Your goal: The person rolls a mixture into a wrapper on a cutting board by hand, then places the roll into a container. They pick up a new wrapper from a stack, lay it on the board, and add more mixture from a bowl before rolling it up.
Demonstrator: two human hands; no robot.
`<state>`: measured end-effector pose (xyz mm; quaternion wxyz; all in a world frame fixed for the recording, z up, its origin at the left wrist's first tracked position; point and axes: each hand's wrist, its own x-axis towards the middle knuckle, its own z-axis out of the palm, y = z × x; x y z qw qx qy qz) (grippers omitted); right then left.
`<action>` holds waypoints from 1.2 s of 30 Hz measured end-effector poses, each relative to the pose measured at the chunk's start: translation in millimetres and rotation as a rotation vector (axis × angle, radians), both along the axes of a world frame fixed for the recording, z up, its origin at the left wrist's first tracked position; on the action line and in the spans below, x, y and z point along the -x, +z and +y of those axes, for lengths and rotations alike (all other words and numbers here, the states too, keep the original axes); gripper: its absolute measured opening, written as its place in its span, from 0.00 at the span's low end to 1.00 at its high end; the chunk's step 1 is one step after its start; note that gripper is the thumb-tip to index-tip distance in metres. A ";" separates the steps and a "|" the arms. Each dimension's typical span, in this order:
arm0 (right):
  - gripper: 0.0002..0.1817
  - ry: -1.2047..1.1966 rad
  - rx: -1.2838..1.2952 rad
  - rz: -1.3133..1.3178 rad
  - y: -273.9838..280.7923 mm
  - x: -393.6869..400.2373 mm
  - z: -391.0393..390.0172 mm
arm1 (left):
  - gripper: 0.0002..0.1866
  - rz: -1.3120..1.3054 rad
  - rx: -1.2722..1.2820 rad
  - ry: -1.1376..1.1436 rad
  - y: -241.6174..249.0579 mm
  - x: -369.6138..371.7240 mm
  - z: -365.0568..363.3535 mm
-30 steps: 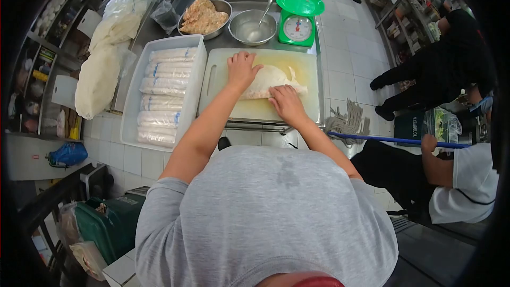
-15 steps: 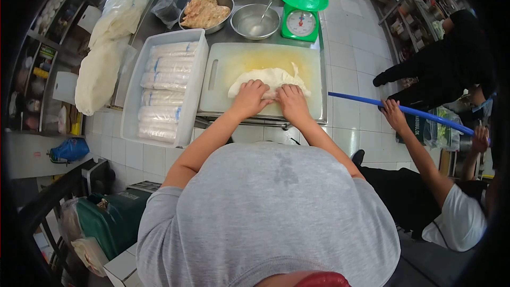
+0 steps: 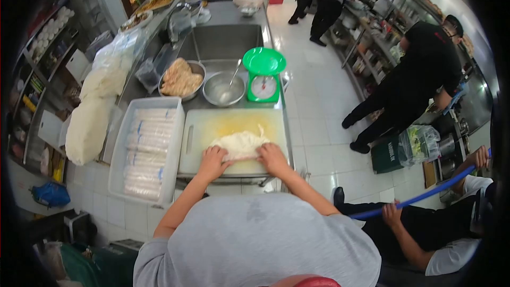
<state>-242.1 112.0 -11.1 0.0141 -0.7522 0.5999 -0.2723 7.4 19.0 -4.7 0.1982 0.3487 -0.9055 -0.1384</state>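
A pale, floppy white sheet [image 3: 241, 142] lies on the cutting board [image 3: 199, 127], with a pinkish strip along its near edge. My left hand [image 3: 214, 162] grips the sheet's near left end, fingers curled over it and thumb towards the middle. At the near right end, my right hand [image 3: 272, 158] has its fingers bent onto the sheet. What lies under the fingertips is hidden. Yellowish liquid coats the board beyond the sheet.
Left of the board stands a white tub [image 3: 113, 172] of wrapped rolls [image 3: 146, 162]. Behind are a bowl of minced mixture [image 3: 182, 78], a metal bowl with spoon [image 3: 223, 89] and a green scale [image 3: 264, 87]. At right, a person holds a blue pole [image 3: 419, 197].
My hands have moved apart, from close together on the near edge to the sheet's two ends. The view has tilted up, showing more of the kitchen. The blue pole has swung nearer.
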 end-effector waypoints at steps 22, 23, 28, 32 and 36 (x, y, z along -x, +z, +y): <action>0.18 0.094 -0.066 0.022 2.5 -39.8 -19.2 | 0.19 -0.015 -0.090 -0.092 1.8 28.1 5.0; 0.18 0.089 -0.071 0.026 0.8 -40.0 -19.8 | 0.18 -0.010 -0.090 -0.096 -1.5 27.3 3.1; 0.14 0.121 -0.076 0.023 -9.9 -34.6 -31.7 | 0.18 -0.053 -0.121 -0.088 -3.0 27.7 0.1; 0.15 0.114 -0.113 -0.035 -23.2 -35.5 -42.0 | 0.17 -0.127 -0.139 -0.086 -24.5 25.8 -9.0; 0.15 0.161 -0.156 -0.050 1.3 -31.0 -36.8 | 0.20 -0.064 -0.063 -0.055 7.7 2.5 -2.7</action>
